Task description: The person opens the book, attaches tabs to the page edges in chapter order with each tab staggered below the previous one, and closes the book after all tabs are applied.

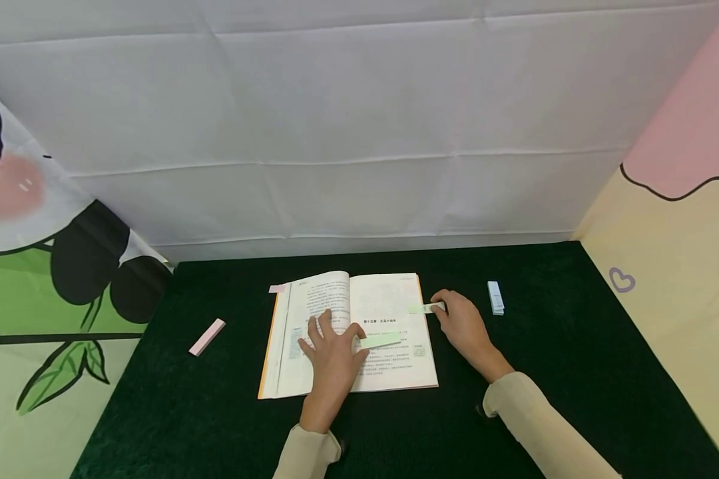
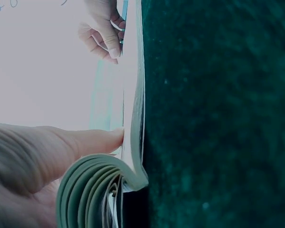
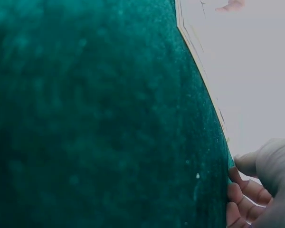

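While I am working over the dark green tabletop (image 1: 515,399), the open book (image 1: 389,299) is lying near its middle, spine running away from me. My left hand (image 1: 331,352) is lying spread and flat across the gutter, fingers straight, holding the pages down. My right hand (image 1: 464,326) is pinching a pale green sticky tab (image 1: 427,308) at the right page's outer edge, thumb and fingertips closed on it. A second green tab (image 1: 380,341) is already lying on the right page beside my left hand, and a pink tab (image 1: 277,289) is showing at the left page's top corner. I judge the tabbing partly done, this one being not yet pressed down. Open cloth is surrounding the book on every side. A pink tab pad (image 1: 206,336) is sitting well left, and a white-blue pad (image 1: 495,297) is just right of my right hand.
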A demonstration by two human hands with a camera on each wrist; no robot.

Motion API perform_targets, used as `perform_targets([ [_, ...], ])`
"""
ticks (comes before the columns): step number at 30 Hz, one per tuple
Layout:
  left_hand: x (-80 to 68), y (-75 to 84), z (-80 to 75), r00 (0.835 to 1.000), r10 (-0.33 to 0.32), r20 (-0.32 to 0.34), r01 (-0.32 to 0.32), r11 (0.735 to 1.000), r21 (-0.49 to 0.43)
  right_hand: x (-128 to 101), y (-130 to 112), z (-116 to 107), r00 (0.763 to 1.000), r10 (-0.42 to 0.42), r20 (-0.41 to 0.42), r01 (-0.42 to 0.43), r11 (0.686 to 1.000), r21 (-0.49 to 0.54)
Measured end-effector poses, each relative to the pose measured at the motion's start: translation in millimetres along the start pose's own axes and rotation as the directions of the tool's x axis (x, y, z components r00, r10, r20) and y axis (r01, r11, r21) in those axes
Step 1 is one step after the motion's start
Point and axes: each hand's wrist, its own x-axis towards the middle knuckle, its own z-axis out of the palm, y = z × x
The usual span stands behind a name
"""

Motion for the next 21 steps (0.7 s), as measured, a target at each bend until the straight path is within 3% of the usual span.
perform_targets([
  [21,-0.9,0.3,-1.1,1.0,0.007,-0.006,-0.007,1.0,0.001,0.3,-0.6,-0.4,1.0,0.002,-0.003,-0.002,1.0,-0.025],
])
